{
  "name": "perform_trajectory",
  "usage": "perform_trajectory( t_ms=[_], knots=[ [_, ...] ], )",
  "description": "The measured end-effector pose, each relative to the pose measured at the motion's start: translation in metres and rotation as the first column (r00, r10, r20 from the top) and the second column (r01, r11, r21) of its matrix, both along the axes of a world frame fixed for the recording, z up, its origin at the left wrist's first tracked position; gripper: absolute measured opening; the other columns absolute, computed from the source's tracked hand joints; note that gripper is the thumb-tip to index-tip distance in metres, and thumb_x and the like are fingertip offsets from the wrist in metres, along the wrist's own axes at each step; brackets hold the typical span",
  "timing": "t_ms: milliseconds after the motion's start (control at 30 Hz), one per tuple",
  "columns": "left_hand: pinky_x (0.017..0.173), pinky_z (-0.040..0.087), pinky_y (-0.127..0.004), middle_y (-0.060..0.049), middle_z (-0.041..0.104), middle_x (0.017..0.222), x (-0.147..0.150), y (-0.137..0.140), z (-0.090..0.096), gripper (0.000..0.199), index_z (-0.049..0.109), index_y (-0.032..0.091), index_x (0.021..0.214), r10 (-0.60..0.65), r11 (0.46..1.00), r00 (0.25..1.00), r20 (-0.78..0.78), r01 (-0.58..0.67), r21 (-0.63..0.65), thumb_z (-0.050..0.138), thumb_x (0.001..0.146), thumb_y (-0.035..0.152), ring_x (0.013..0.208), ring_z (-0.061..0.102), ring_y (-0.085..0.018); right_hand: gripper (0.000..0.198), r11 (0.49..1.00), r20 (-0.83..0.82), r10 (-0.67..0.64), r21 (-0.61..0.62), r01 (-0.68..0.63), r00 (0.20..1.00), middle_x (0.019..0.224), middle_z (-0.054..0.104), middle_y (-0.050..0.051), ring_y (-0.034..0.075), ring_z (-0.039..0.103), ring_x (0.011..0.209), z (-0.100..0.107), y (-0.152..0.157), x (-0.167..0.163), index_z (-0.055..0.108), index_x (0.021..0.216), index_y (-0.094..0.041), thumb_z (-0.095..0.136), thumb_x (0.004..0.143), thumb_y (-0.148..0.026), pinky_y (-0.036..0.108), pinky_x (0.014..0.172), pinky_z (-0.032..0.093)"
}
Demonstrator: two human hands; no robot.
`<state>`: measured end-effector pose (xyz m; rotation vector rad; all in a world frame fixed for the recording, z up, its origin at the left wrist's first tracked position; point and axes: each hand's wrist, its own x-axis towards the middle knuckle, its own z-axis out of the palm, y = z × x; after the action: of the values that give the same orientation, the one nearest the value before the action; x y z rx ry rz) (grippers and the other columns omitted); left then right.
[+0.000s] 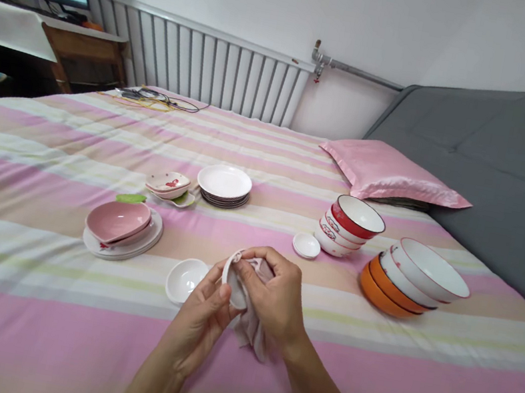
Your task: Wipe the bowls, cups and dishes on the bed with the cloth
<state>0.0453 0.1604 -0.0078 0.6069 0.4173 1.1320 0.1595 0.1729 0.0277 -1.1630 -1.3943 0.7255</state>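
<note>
My left hand (203, 315) grips a small white dish (236, 290) by its side, tilted on edge with its hollow toward the right. Pressed against the dish's rim, my right hand (278, 294) is closed on a pale pink cloth (253, 330) whose loose end hangs below. Just left of my hands, a small white bowl (184, 281) rests on the striped bedsheet. Beyond my right hand lie small white dishes (306, 245), stacked.
Pink bowls (118, 222) sit on white plates at left. Farther back are patterned dishes (168, 183) and stacked plates (224, 182). At right stand red-and-white bowls (359, 217) and orange-and-white bowls (390, 293). Behind them lie a pink pillow (393, 172) and grey headboard (499, 150).
</note>
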Motion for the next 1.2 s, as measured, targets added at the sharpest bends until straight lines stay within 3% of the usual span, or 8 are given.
perform_trajectory(
  t_ms=[133, 300, 433, 633, 800, 1033, 1133, 1200],
  knots=[
    [0.085, 0.049, -0.033, -0.006, 0.063, 0.11, -0.003, 0.002, -0.002, 0.042, 0.056, 0.026, 0.118, -0.005, 1.0, 1.0, -0.002, 0.005, 0.016, 0.066, 0.077, 0.027, 0.104, 0.059, -0.023, 0.006, 0.967, -0.043, 0.253, -0.005, -0.254, 0.966, 0.081, 0.069, 0.002, 0.012, 0.063, 0.07, 0.004, 0.0, 0.006, 0.067, 0.08, -0.017, 0.063, 0.077, -0.021, 0.021, 0.063, 0.049],
    [0.087, 0.048, -0.033, -0.005, 0.065, 0.107, -0.007, 0.002, -0.002, 0.039, 0.055, 0.027, 0.119, 0.016, 0.999, 1.0, 0.014, -0.016, 0.035, 0.062, 0.081, 0.024, 0.104, 0.059, -0.021, 0.011, 0.917, 0.182, 0.394, -0.011, -0.399, 0.901, 0.073, 0.068, -0.001, 0.011, 0.061, 0.067, 0.008, 0.0, 0.016, 0.071, 0.078, -0.02, 0.064, 0.075, -0.013, 0.02, 0.062, 0.046],
    [0.087, 0.049, -0.03, -0.004, 0.065, 0.11, -0.01, 0.003, -0.002, 0.04, 0.053, 0.028, 0.122, 0.056, 0.998, 0.998, 0.042, -0.058, 0.028, 0.058, 0.083, 0.023, 0.102, 0.059, -0.018, 0.01, 0.932, 0.326, 0.341, 0.005, -0.362, 0.882, 0.073, 0.069, -0.002, 0.011, 0.062, 0.066, 0.009, 0.0, 0.022, 0.072, 0.077, -0.022, 0.066, 0.075, -0.014, 0.021, 0.062, 0.045],
    [0.084, 0.05, -0.028, -0.005, 0.063, 0.116, -0.011, 0.004, -0.002, 0.036, 0.058, 0.025, 0.12, 0.098, 0.995, 0.994, 0.056, -0.098, 0.0, 0.057, 0.084, 0.024, 0.106, 0.057, -0.019, 0.02, 0.975, 0.246, 0.125, 0.147, -0.165, 0.961, 0.094, 0.071, 0.002, 0.015, 0.065, 0.089, 0.011, 0.0, 0.022, 0.068, 0.094, -0.022, 0.059, 0.078, -0.012, 0.024, 0.077, 0.05],
    [0.083, 0.049, -0.028, -0.005, 0.066, 0.109, -0.009, 0.002, 0.0, 0.034, 0.061, 0.024, 0.116, 0.057, 0.998, 0.998, 0.019, -0.057, 0.022, 0.059, 0.082, 0.026, 0.103, 0.058, -0.02, 0.022, 0.969, 0.31, 0.098, 0.188, -0.162, 0.946, 0.095, 0.068, 0.002, 0.014, 0.063, 0.088, 0.008, -0.002, 0.013, 0.066, 0.096, -0.023, 0.054, 0.081, -0.012, 0.024, 0.077, 0.049],
    [0.077, 0.049, -0.025, -0.002, 0.065, 0.09, -0.013, 0.001, -0.001, 0.022, 0.066, 0.021, 0.102, 0.107, 0.993, 0.994, -0.004, -0.106, 0.056, 0.061, 0.081, 0.023, 0.081, 0.058, -0.012, 0.033, 0.928, 0.566, 0.228, 0.119, -0.353, 0.792, 0.087, 0.066, -0.002, 0.011, 0.06, 0.077, 0.003, -0.006, 0.014, 0.067, 0.092, -0.026, 0.05, 0.075, -0.003, 0.02, 0.068, 0.044],
    [0.078, 0.049, -0.024, -0.003, 0.065, 0.095, -0.014, 0.002, 0.001, 0.029, 0.063, 0.022, 0.11, 0.147, 0.987, 0.989, -0.006, -0.146, 0.073, 0.06, 0.081, 0.021, 0.083, 0.058, -0.012, 0.035, 0.938, 0.674, 0.198, 0.081, -0.337, 0.712, 0.087, 0.065, -0.003, 0.01, 0.059, 0.073, 0.006, -0.006, 0.021, 0.068, 0.086, -0.027, 0.049, 0.073, -0.001, 0.02, 0.063, 0.042],
    [0.08, 0.049, -0.025, -0.003, 0.065, 0.099, -0.013, 0.003, 0.002, 0.034, 0.061, 0.023, 0.115, 0.161, 0.984, 0.987, -0.01, -0.16, 0.071, 0.06, 0.081, 0.023, 0.089, 0.058, -0.014, 0.035, 0.949, 0.677, 0.152, 0.104, -0.299, 0.72, 0.088, 0.065, -0.003, 0.01, 0.059, 0.073, 0.007, -0.005, 0.024, 0.068, 0.087, -0.026, 0.048, 0.073, -0.001, 0.02, 0.063, 0.041]
  ],
)
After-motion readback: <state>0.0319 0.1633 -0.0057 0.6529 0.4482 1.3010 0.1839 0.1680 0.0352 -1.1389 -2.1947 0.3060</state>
